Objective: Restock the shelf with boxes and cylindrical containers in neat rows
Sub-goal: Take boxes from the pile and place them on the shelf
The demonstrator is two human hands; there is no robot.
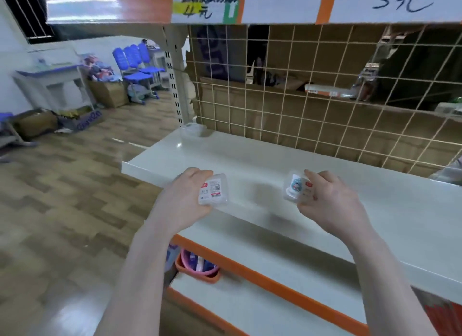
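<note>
Now I note both hands loaded: left hand [186, 197] grips a clear box [213, 192], right hand [327, 198] another clear container [296, 187], both just above the white shelf [250, 158], its bare surface straight ahead.

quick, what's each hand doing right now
Left hand: grips a clear box over the shelf.
Right hand: grips a clear container.
</note>
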